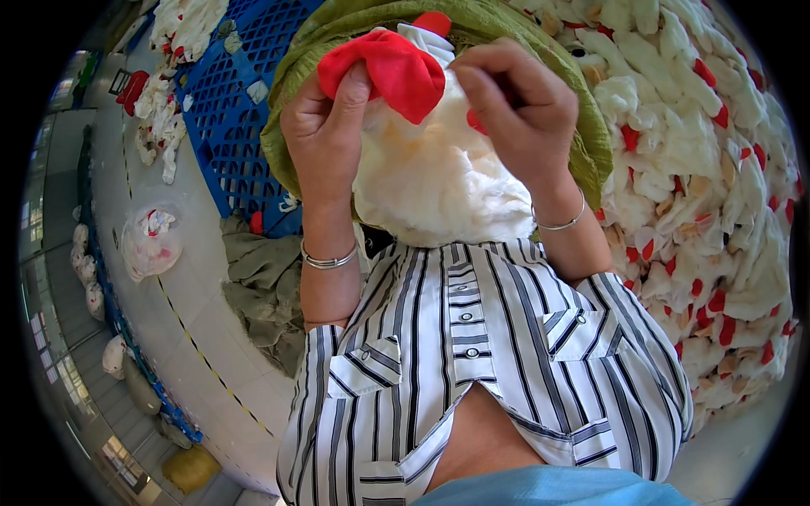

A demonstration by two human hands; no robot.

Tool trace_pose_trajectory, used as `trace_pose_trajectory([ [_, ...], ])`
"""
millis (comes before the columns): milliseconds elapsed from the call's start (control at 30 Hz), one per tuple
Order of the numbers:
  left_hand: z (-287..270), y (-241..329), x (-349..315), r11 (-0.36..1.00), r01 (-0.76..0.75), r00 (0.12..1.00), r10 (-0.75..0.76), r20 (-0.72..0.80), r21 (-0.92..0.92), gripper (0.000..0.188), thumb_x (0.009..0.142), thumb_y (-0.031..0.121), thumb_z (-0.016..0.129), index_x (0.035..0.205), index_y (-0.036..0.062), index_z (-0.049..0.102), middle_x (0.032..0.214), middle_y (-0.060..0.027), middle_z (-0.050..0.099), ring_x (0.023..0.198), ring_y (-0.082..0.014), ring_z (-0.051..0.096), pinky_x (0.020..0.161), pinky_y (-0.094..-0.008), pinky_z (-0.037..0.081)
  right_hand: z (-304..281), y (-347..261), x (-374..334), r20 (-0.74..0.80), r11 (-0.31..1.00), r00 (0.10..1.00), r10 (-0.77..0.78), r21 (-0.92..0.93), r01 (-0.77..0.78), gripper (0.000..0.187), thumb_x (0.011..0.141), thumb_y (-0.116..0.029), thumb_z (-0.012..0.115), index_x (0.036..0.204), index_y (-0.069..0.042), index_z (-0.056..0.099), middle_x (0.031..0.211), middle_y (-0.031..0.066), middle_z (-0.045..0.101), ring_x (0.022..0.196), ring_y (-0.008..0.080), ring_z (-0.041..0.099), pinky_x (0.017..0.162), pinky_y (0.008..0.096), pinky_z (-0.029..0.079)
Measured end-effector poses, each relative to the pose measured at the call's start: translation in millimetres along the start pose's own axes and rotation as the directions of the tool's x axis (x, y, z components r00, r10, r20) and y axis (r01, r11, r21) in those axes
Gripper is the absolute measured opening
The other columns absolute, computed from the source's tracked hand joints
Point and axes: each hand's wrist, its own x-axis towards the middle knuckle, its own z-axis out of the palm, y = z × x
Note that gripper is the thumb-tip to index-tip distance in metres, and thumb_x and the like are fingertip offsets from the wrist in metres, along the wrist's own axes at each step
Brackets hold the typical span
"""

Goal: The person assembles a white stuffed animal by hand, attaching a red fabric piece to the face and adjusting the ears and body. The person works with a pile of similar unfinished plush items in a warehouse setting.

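1. Left hand (325, 126) was closed on the red cuff (392, 72) of a white fluffy piece (434, 181), thumb pressed over the red fabric, bunching it; a silver bangle (329, 260) sat on that wrist
2. Right hand (523, 105) pinched the other side of the same piece, fingers curled in on a small red patch; the two grips looked set to spread or turn the cuff end, though which could not be told
3. The piece hung between both hands, held up close to the chest, above the striped shirt (472, 354), its bulk drooping below the hands
4. Directly behind it, an olive-green sack (591, 135) stood open; what lay inside was mostly hidden by hands and piece
5. To the right, a large heap of similar white-and-red pieces (709, 211), loose, not contained
6. To the left, a blue plastic pallet (236, 101) with a few scattered pieces; further left, on the pale floor, a clear bag (150, 240) holding white and red scraps
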Motion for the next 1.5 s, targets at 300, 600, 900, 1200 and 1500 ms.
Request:
trace_pose_trajectory([
  [300, 4.0, -7.9, -6.1, 0.999, 0.049, 0.971, -0.045, 0.236, -0.011, 0.024, 0.092, -0.002, 0.062, 0.116, -0.0014, 0.064, 0.105, -0.0031, 0.066, 0.097, -0.0099, 0.06, 0.088, -0.0251, 0.048, 3.9, 17.2, -4.9, 0.124, 0.956, 0.954, 0.272, 0.082, -0.283, 0.023, 0.087, -0.007, 0.072, 0.107, 0.003, 0.065, 0.087, 0.0031, 0.069, 0.074, 0.0062, 0.063, 0.068, 0.0205, 0.053],
  [600, 4.7, -15.7, -10.7, 0.998, 0.041, 0.966, -0.03, 0.257, -0.039, 0.023, 0.093, 0.003, 0.064, 0.115, -0.0016, 0.063, 0.109, -0.0046, 0.066, 0.099, -0.0113, 0.061, 0.088, -0.0266, 0.051, -10.1, 9.6, -2.1, 0.311, 0.851, 0.848, 0.429, 0.174, -0.495, 0.017, 0.082, -0.007, 0.073, 0.096, -0.001, 0.065, 0.076, -0.0033, 0.061, 0.068, 0.0007, 0.052, 0.058, 0.0177, 0.042],
  [900, 13.9, -8.9, -10.8, 0.991, 0.119, 0.976, -0.107, 0.188, -0.054, 0.026, 0.089, 0.0, 0.066, 0.115, -0.0024, 0.063, 0.105, -0.0042, 0.066, 0.094, -0.011, 0.062, 0.086, -0.0257, 0.05, -17.6, 18.2, -3.1, 0.08, 0.99, 0.996, 0.031, -0.138, -0.02, 0.016, 0.077, -0.003, 0.075, 0.086, -0.003, 0.062, 0.069, -0.0019, 0.057, 0.06, 0.0043, 0.047, 0.055, 0.02, 0.04],
  [1200, 13.5, -9.4, -13.8, 0.988, 0.031, 0.97, -0.066, 0.234, 0.153, 0.024, 0.084, -0.002, 0.069, 0.108, 0.0003, 0.068, 0.097, 0.0007, 0.067, 0.088, -0.0076, 0.06, 0.081, -0.0226, 0.049, -15.5, 10.2, -8.6, 0.209, 0.955, 0.947, 0.245, -0.22, -0.199, 0.01, 0.084, -0.005, 0.065, 0.092, 0.002, 0.066, 0.07, 0.0041, 0.062, 0.058, 0.0057, 0.051, 0.054, 0.0229, 0.044],
  [1500, 15.4, -13.1, -15.9, 0.975, 0.17, 0.964, -0.195, 0.183, 0.145, 0.024, 0.087, 0.003, 0.071, 0.11, 0.002, 0.067, 0.096, 0.0018, 0.067, 0.083, -0.0054, 0.06, 0.075, -0.0216, 0.051, -24.8, 8.4, -12.3, 0.258, 0.922, 0.903, 0.343, 0.091, -0.376, 0.016, 0.089, -0.005, 0.061, 0.101, 0.002, 0.068, 0.073, 0.0012, 0.065, 0.062, 0.0023, 0.053, 0.054, 0.0191, 0.043],
])
